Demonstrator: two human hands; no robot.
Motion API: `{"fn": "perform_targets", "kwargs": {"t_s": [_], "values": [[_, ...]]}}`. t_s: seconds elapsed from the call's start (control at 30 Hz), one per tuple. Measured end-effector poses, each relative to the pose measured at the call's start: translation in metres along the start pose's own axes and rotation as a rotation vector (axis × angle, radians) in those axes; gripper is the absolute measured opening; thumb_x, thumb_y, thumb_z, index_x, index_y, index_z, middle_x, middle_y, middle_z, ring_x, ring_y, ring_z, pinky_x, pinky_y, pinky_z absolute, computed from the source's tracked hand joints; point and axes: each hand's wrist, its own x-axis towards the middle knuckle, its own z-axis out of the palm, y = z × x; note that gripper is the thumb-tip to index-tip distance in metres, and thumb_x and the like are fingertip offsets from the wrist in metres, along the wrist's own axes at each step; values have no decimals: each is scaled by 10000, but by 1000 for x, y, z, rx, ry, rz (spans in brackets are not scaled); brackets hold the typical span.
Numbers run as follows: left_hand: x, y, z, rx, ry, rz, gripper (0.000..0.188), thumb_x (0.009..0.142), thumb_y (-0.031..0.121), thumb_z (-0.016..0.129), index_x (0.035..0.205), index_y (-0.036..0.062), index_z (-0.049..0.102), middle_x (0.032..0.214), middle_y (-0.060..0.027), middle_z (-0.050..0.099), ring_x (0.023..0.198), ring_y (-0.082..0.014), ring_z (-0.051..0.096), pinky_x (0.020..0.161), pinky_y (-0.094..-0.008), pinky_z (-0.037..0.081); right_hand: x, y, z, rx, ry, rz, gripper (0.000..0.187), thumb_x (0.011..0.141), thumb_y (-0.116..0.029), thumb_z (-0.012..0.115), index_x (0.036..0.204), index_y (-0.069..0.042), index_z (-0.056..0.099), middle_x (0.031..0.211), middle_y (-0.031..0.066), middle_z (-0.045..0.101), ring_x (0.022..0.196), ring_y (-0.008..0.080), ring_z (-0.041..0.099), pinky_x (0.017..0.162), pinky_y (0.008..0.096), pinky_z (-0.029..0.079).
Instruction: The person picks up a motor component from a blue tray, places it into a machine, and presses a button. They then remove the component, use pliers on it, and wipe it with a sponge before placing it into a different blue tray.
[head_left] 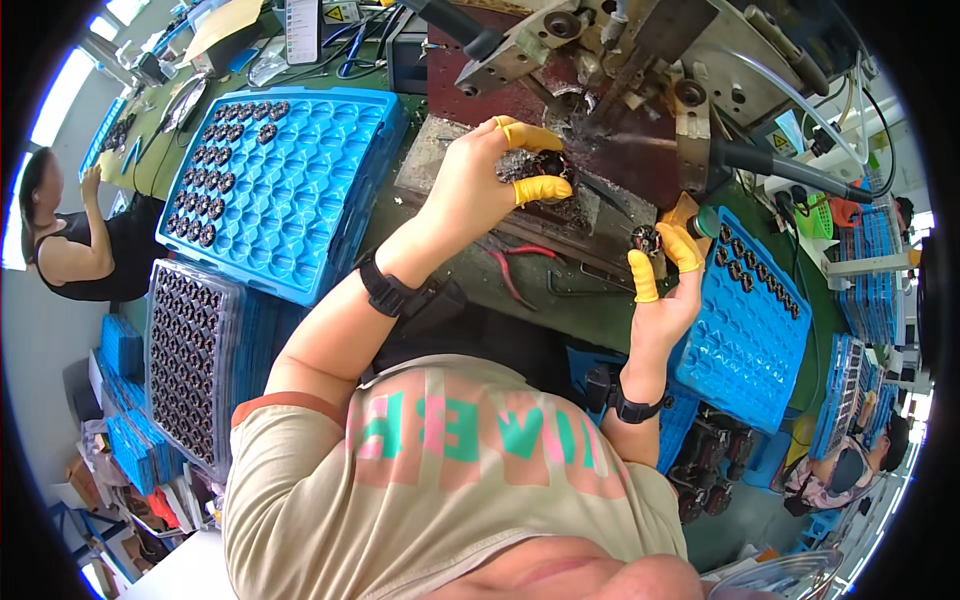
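My left hand (520,170), with yellow finger cots on its fingertips, is closed around a small dark round part (548,165) that looks like a motor stator. It holds this part just in front of the metal machine fixture (572,105). Lower and to the right, my right hand (672,275) pinches a similar stator (645,239) between yellow-covered fingers. That one hangs over the near right corner of the machine base, beside the right tray. Fingers partly hide both parts, so their details cannot be made out.
A blue moulded tray (290,165) at left holds several rows of stators; another blue tray (745,345) at right holds some too. Red-handled pliers (510,278) and a hex key (575,291) lie before the machine. Filled trays (185,360) are stacked at lower left. A person (85,235) is at far left.
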Motion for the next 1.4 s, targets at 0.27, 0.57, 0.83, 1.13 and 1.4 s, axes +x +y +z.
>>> {"fn": "perform_targets", "kwargs": {"t_s": [0.27,0.57,0.83,1.13,1.4], "values": [[1,-2,3,-226,-83,-242,431,691,237,858,1027,28,688,941,-126,667,885,-293,648,804,-346,514,-5,3,-2,-3,-3,-6,403,735,-139,830,1086,-29,666,1097,95,655,1058,261,590,954,366,444],[-1,-1,8,-23,-14,-32,429,720,224,842,1049,27,651,947,-124,639,874,-293,643,778,-361,519,-6,-5,9,55,-56,-19,400,751,-151,822,1095,-30,658,1099,100,664,1064,270,597,956,376,449],[-15,5,14,-206,116,-110,474,731,203,839,1106,27,608,978,-142,655,919,-306,659,819,-362,525,-2,-21,23,125,-216,-216,471,793,-271,780,1171,-47,609,1162,97,657,1113,307,592,961,396,447],[-25,-3,8,142,40,128,322,813,8,699,1119,11,599,1091,-130,672,1012,-272,662,880,-348,517,15,-36,43,70,-277,-398,462,827,-296,741,1176,-41,577,1215,124,635,1163,335,570,984,424,434],[-14,-2,7,-45,12,12,458,794,91,751,1191,-17,548,1015,-138,673,963,-273,660,878,-335,501,12,-19,34,65,-149,-277,416,840,-219,747,1165,-24,576,1208,140,630,1155,342,572,996,427,431]]}}
